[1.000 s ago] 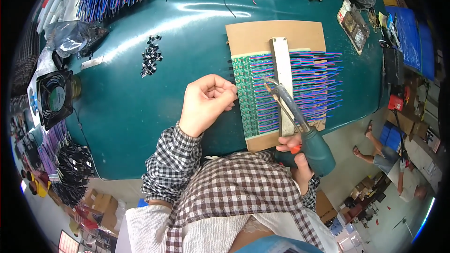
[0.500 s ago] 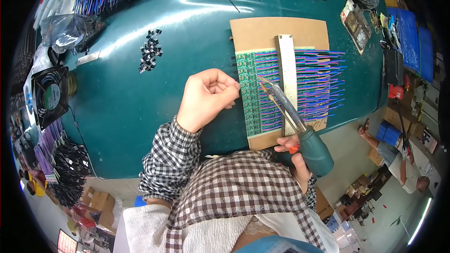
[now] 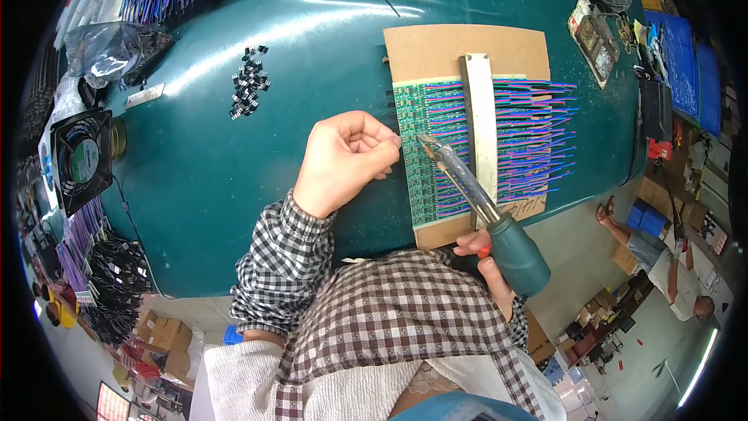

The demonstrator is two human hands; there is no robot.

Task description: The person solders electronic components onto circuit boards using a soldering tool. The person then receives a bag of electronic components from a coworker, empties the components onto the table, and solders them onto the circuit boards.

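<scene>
Soldering iron tip, now farther left.

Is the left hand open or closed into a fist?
Closed: the left hand is curled into a loose fist, fingertips pinched beside the green circuit board strip.

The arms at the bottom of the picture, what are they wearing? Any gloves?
No gloves: the left hand and the right hand are bare. Both arms wear a shirt with small dark-and-white checks. The left sleeve is long and ends in a cuff at the wrist. No rings, watch or markings can be seen.
</scene>
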